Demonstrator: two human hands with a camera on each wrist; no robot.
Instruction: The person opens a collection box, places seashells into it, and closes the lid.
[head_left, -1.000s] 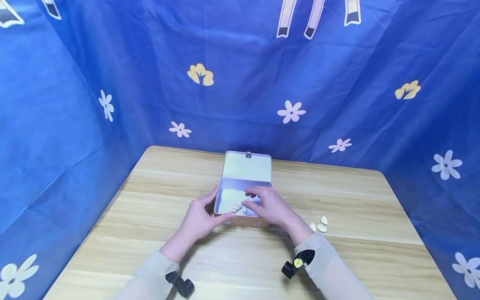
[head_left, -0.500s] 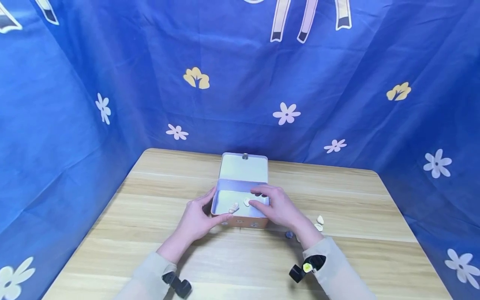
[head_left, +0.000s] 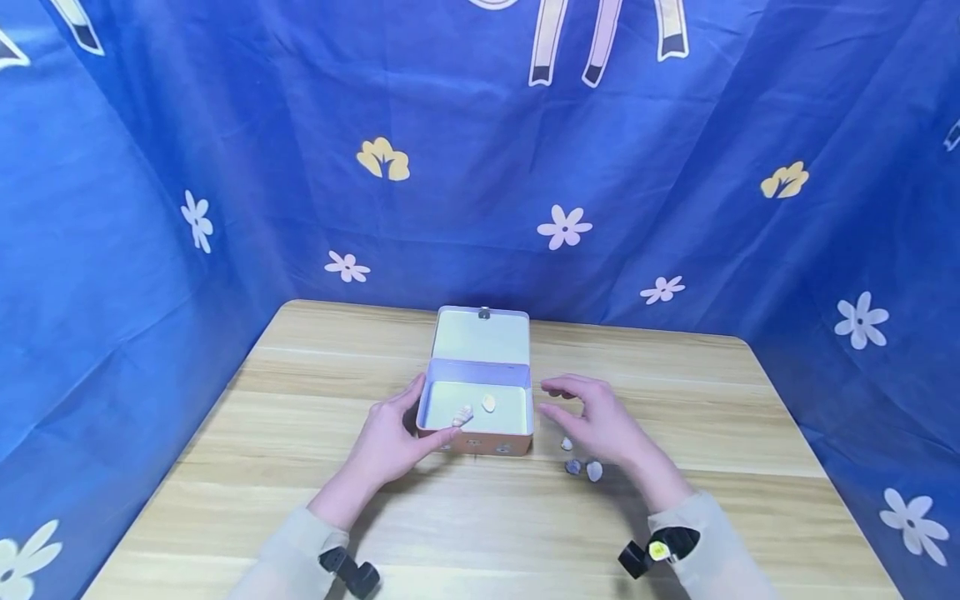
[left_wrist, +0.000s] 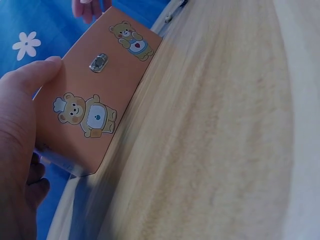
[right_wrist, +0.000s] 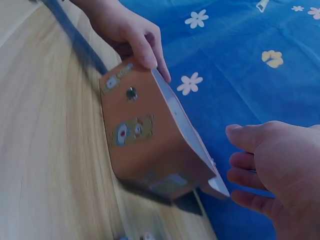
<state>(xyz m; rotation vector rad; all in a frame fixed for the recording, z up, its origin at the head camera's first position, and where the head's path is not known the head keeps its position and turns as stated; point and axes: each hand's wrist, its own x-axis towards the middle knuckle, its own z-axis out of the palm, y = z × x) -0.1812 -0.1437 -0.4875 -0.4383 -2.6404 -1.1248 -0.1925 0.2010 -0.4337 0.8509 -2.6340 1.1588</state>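
An orange tin box [head_left: 480,443] printed with bears, its white-lined lid [head_left: 482,335] raised at the back, stands on the table. Inside lie a ridged spiral seashell [head_left: 462,415] and a small white seashell [head_left: 488,403]. My left hand [head_left: 390,439] grips the left front corner, thumb on the front rim and fingers round the side, as the left wrist view [left_wrist: 20,125] also shows. Just right of the box, my right hand [head_left: 600,422] hovers with loosely bent fingers and holds nothing. Below it are a white shell [head_left: 594,471], a bluish shell [head_left: 573,467] and a smaller pale one [head_left: 566,443].
The wooden table [head_left: 360,350] has rounded back corners. A blue curtain [head_left: 465,208] with flower prints hangs behind it and along both sides. Each wrist wears a black strap-on camera, on the left [head_left: 349,572] and on the right [head_left: 660,552].
My right hand has let go of the small white seashell in the box and moved right, out past the rim. My left hand keeps its grip on the corner.
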